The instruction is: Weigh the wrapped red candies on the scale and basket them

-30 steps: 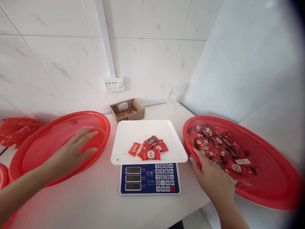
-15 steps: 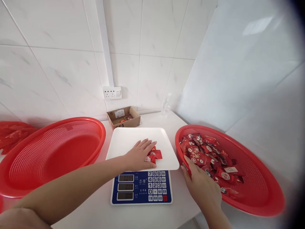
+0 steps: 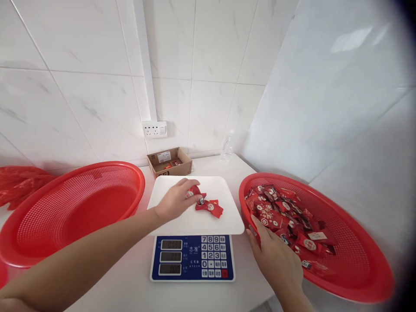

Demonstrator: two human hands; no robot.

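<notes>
Over the white pan (image 3: 175, 223) of a digital scale (image 3: 192, 258), my left hand (image 3: 177, 198) is closed with a red-wrapped candy (image 3: 194, 190) between thumb and fingers. Beside it on the pan lie more red candy packets (image 3: 211, 207), bunched together. My right hand (image 3: 276, 255) grips the near left rim of a red plastic basket (image 3: 360, 264), its thumb outside and its fingers partly hidden. Inside that basket is a heap of red and dark red wrapped candies (image 3: 286, 212).
At the left stands another red perforated basket (image 3: 97, 208), with a red plastic bag (image 3: 22, 184) behind it. A small cardboard box (image 3: 169, 162) holding a few packets sits behind the scale. A clear plastic bottle (image 3: 226, 147) is near the wall, below and right of a power socket (image 3: 155, 129).
My left hand, spread flat over the packets before, has lifted and moved left, pinching a candy. The packets on the pan are now uncovered. My right hand stays on the basket rim.
</notes>
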